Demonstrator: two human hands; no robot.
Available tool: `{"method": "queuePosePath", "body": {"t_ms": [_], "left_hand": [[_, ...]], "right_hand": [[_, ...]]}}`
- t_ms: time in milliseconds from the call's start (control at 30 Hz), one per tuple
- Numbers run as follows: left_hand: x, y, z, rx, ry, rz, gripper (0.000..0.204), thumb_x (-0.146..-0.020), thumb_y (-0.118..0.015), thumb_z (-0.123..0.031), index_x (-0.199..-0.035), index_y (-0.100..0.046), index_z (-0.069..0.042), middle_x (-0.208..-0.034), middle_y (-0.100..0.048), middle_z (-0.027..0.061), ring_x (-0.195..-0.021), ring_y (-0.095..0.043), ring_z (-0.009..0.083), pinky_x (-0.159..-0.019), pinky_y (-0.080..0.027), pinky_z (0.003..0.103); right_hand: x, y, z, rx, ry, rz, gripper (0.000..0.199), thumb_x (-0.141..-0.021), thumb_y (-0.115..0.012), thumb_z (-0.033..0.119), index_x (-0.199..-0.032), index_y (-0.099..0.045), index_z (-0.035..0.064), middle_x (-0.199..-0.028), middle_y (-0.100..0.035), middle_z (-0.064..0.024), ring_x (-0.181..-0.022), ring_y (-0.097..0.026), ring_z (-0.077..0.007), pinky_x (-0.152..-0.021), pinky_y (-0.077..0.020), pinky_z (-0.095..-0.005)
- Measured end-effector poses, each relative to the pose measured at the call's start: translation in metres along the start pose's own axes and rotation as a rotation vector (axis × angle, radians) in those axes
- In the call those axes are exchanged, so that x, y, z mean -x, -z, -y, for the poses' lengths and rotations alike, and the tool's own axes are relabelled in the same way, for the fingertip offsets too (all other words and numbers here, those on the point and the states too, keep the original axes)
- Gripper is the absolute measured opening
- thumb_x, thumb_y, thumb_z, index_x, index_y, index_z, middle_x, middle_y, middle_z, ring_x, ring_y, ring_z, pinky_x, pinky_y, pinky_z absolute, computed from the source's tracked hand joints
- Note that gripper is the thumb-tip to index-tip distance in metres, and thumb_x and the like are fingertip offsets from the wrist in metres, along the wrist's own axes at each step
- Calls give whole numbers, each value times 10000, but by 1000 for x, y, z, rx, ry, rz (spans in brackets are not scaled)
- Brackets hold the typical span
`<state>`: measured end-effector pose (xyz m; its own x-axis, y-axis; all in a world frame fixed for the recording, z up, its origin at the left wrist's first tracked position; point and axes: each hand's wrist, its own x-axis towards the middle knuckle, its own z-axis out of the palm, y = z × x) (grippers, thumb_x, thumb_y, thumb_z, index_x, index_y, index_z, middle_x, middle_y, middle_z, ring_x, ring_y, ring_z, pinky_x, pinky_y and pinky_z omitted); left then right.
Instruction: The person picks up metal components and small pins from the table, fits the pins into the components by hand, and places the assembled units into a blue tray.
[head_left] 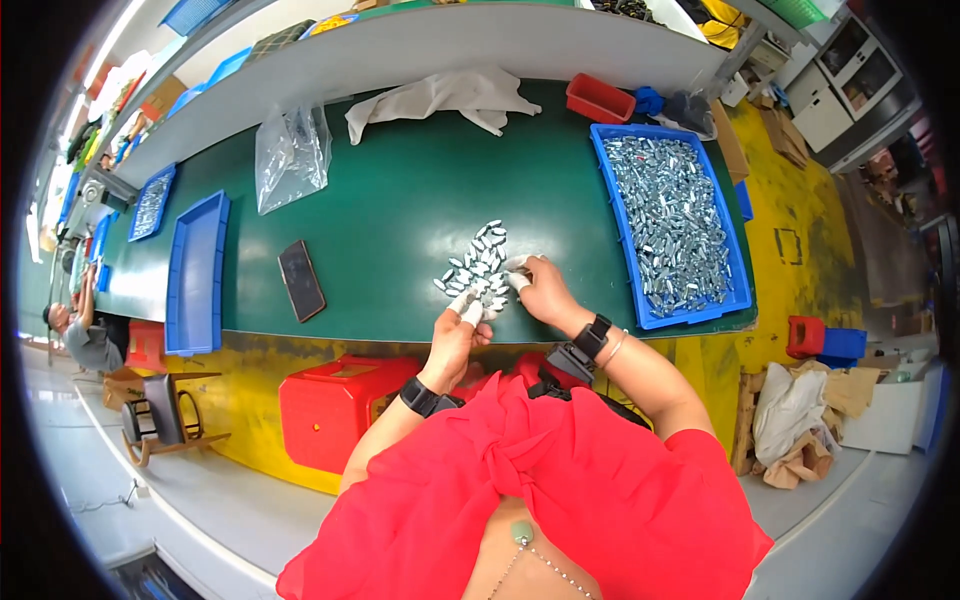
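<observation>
A loose pile of small, shiny silver metal pieces (474,262) lies on the green tabletop (400,200) in front of me. At its near edge is my left hand (456,338), fingers curled together, with white covers on the fingertips. My right hand (548,292) touches the pile's right side, its white-covered thumb and index finger drawn close together. Whether either hand pinches a single piece is too small to make out. To the right, a blue tray (634,262) is filled with many similar silver pieces.
A phone (301,281) and a blue tray (196,270) lie to the left. Farther back are a clear plastic bag (292,160), a white cloth (440,100) and a red bin (600,99). A red stool (325,415) stands below the table edge. Far left, another person (90,335) sits.
</observation>
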<state>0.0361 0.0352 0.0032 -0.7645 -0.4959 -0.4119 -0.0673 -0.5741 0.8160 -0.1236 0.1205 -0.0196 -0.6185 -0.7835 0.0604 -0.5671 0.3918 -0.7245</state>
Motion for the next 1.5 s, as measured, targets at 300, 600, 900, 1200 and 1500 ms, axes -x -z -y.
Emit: {"method": "queuePosePath", "body": {"t_ms": [300,600,900,1200,1500], "left_hand": [[-9,19,1,261,108,494,285,-935,-444,-254,-1089,-484,-18,-858,-579,60,-662,-515,101,-608,-434,230],[2,-23,-4,16,5,530,443,-853,-568,-83,-1268,-417,-50,-986,-556,19,-747,-513,95,-674,-427,218],[-3,-91,22,-104,-125,416,537,-836,-570,-16,-1327,-355,-54,-1046,-545,4,-824,-522,67,-691,-434,202],[-8,-92,24,-215,-82,381,502,-877,-529,-86,-1339,-333,-64,-969,-548,36,-705,-511,100,-669,-432,222],[-16,-68,-5,-178,-135,479,554,-860,-558,-84,-1354,-307,-58,-1027,-542,40,-753,-517,102,-684,-437,227]], "right_hand": [[37,27,80,-350,-56,0,140,-764,-579,0,-898,-618,-9,-869,-579,-125,-760,-612,-218,-659,-484,-292],[54,75,58,-250,59,90,109,-736,-610,2,-844,-628,-2,-766,-594,-119,-695,-610,-230,-601,-469,-301],[68,106,3,-534,36,1,122,-772,-549,18,-876,-611,6,-786,-604,-150,-696,-603,-268,-608,-469,-332],[61,111,-12,-365,303,-41,141,-786,-554,34,-915,-605,9,-794,-620,-102,-687,-596,-221,-617,-462,-334],[49,95,27,-480,49,-11,103,-805,-527,32,-884,-587,6,-771,-618,-129,-672,-609,-237,-589,-467,-313]]}}
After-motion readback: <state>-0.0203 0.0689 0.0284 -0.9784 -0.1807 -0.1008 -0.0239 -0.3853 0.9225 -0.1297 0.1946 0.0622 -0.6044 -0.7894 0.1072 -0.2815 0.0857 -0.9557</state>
